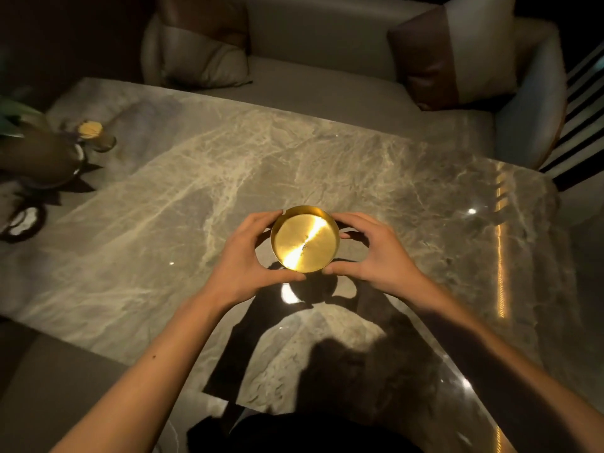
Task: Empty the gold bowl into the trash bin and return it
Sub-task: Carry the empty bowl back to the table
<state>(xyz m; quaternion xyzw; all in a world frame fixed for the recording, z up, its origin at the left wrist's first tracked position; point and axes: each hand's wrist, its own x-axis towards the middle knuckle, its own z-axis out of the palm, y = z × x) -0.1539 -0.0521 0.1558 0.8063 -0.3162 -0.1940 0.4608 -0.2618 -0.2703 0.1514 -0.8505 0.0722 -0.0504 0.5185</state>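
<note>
A round gold bowl [305,243] is held over the middle of the marble table [163,223], its shadow falling just below it. My left hand [243,253] cups its left side and my right hand [371,253] cups its right side, thumbs at the near rim. The bowl's shiny inside shows a bright streak and only a tiny dark speck near the centre. No trash bin is in view.
A dark vase with green leaves [36,155] and a small jar with a gold lid [93,134] stand at the table's left end. A grey sofa with cushions [202,53] runs behind the table. A striped surface [581,119] lies at far right.
</note>
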